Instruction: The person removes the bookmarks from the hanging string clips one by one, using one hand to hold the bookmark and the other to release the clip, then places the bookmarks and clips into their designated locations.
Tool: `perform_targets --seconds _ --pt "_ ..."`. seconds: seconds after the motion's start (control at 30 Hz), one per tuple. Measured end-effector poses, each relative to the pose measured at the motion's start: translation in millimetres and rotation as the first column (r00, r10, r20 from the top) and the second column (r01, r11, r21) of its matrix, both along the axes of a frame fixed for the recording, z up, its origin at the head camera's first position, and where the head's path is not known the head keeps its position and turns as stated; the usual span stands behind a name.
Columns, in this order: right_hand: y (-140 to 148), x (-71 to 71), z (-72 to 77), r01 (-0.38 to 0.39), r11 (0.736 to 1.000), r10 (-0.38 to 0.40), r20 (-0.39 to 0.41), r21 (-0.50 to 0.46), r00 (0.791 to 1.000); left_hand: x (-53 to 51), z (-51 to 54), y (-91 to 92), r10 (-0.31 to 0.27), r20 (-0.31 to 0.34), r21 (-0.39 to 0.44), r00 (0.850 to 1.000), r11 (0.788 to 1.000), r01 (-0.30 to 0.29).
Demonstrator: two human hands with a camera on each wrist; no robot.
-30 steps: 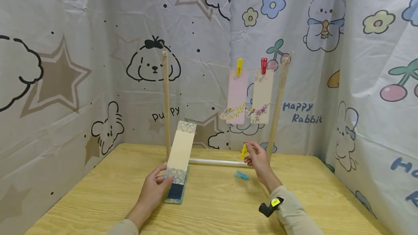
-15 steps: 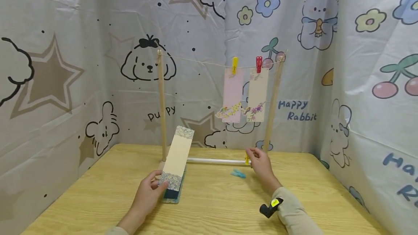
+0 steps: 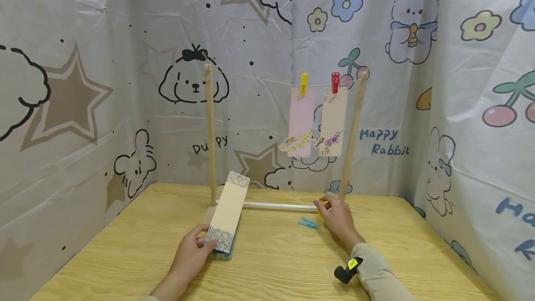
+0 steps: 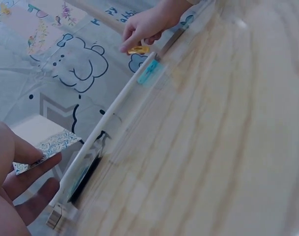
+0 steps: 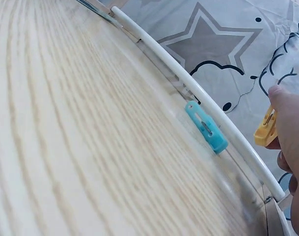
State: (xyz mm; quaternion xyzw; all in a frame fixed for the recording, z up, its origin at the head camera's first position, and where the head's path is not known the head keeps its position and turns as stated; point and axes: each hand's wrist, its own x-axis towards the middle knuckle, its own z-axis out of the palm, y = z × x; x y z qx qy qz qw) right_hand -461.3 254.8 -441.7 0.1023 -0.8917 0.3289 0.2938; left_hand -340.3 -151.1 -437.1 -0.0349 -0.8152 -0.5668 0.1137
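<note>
My left hand [image 3: 185, 254] pinches the lower end of a cream bookmark [image 3: 227, 206] with blue floral bands, between thumb and fingers. The bookmark leans up and away, above a dark card with a teal edge [image 4: 84, 179] on the table. Low by the rack's right end, my right hand [image 3: 338, 217] pinches a yellow clothespin [image 5: 266, 129], mostly hidden behind the fingers in the head view. A light-blue clothespin [image 3: 307, 222] lies on the table, just left of that hand.
A wooden rack [image 3: 211, 138] with a white bottom bar [image 3: 280, 206] stands at the table's back. From its string hang a pink bookmark [image 3: 302, 120] under a yellow clothespin [image 3: 303, 83] and a cream one [image 3: 333, 120] under a red clothespin [image 3: 335, 82]. Patterned cloth surrounds the table.
My left hand has lowered the cream bookmark, which now covers more of the dark card. My right hand has come down with the yellow clothespin to the level of the white bar.
</note>
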Motion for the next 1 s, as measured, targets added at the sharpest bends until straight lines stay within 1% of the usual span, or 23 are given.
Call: perform_targets --seconds 0.13,0.27,0.37,0.57,0.8,1.0 --pt "1.7 1.0 -2.3 0.037 0.998 -0.039 0.042 0.051 0.998 2.7 -0.3 0.9 0.023 0.009 -0.038 1.0 0.999 -0.023" --pt "2.4 0.1 -5.4 0.056 0.996 -0.061 0.07 0.065 0.996 5.3 -0.4 0.9 0.035 0.021 -0.056 0.999 0.998 -0.034" --pt "2.5 -1.0 -6.1 0.056 0.996 -0.061 0.074 0.068 0.995 6.9 -0.2 0.7 0.042 0.027 -0.069 0.999 0.997 -0.04" --pt "2.3 -2.0 -6.2 0.047 0.995 -0.054 0.082 0.085 0.995 9.4 -0.5 1.6 0.047 0.021 -0.091 0.999 0.995 -0.045" --pt "2.6 -1.9 -7.0 0.039 0.994 -0.046 0.072 0.097 0.996 11.3 -2.6 1.0 0.038 0.083 -0.161 0.996 0.987 -0.024" --pt "1.6 -1.4 -7.1 0.039 0.994 -0.047 0.077 0.097 0.996 11.4 -3.1 0.3 0.052 0.094 -0.214 0.994 0.976 -0.031"
